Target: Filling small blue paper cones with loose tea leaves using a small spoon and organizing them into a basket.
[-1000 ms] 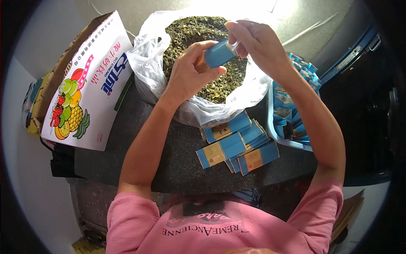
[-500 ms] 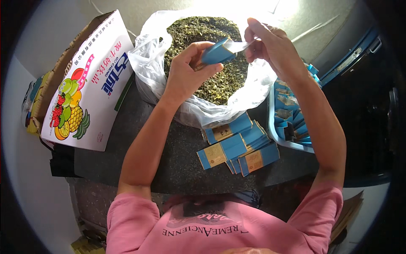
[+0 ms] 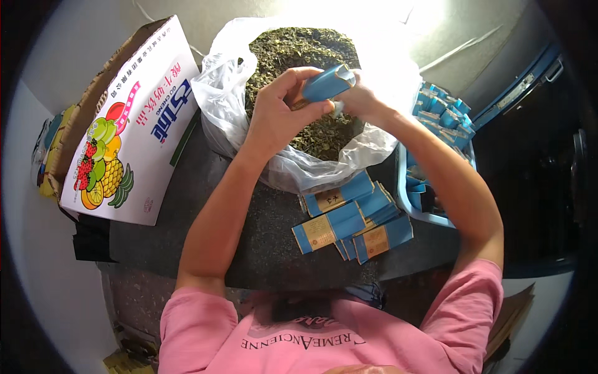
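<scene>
Lying nearest you on the dark table (image 3: 258, 240): one overlapping pile of flat packets (image 3: 336, 218), blue and tan. To its right, one pale-blue basket (image 3: 418, 214) of similar packets. Beyond the pile, one white plastic bag (image 3: 218, 103), open, filled with dried leaves (image 3: 293, 50). Above the leaves, your left hand (image 3: 279, 111), closed around one blue packet (image 3: 325, 85); long axis slanting from lower left to upper right, open mouth pointing right and away from you. Just beside that mouth, your right hand (image 3: 367, 100), fingertips partly hidden; its grip cannot be told.
</scene>
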A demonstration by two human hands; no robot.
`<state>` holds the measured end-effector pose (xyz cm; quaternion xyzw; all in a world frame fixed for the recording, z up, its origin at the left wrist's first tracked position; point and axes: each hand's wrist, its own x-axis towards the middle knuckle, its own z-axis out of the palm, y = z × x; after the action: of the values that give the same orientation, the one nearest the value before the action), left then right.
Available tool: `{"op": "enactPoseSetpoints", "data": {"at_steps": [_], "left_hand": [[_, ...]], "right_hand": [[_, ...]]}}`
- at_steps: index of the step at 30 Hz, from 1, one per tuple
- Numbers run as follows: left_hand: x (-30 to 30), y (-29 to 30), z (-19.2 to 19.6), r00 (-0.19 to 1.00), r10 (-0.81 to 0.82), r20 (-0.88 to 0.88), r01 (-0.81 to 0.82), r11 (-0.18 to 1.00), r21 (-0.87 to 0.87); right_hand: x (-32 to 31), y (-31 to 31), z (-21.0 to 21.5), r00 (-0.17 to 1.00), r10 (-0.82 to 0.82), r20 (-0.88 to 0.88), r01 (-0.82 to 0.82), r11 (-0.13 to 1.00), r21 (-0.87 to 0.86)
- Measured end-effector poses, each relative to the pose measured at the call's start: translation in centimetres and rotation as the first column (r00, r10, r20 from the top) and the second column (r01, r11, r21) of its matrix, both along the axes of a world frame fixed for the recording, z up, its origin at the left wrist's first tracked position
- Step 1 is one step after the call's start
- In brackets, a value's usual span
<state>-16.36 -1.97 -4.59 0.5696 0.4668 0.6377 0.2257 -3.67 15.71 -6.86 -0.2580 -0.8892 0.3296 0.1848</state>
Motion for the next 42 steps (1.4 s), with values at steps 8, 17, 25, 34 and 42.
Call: {"op": "enactPoseSetpoints", "data": {"at_steps": [8,17,25,34,42], "left_hand": [[-0.4,0.0,-0.2,0.999,0.035,-0.002,-0.035,0.999,-0.002],[-0.6,1.0,-0.7,0.998,0.043,0.035,-0.043,0.999,0.001],[-0.7,1.6,-1.2,1.0,0.021,0.02,-0.021,1.0,-0.011],[-0.5,1.3,-1.0,0.999,0.029,0.032,-0.029,1.0,0.01],[-0.7,1.2,-1.0,0.999,0.035,0.032,-0.035,0.999,-0.003]], "right_hand": [[1.1,-2.7,5.4,0.92,-0.308,-0.243,0.153,0.852,-0.501],[6.6,-2.8,12.9,0.902,-0.227,-0.368,0.141,0.959,-0.246],[5.0,-5.6,12.5,0.941,0.007,-0.339,0.002,1.0,0.027],[5.5,-7.0,12.6,0.957,0.188,-0.22,0.006,0.748,0.663],[6.0,-2.4,9.1,0.967,0.036,-0.253,0.071,0.913,0.401]]}}
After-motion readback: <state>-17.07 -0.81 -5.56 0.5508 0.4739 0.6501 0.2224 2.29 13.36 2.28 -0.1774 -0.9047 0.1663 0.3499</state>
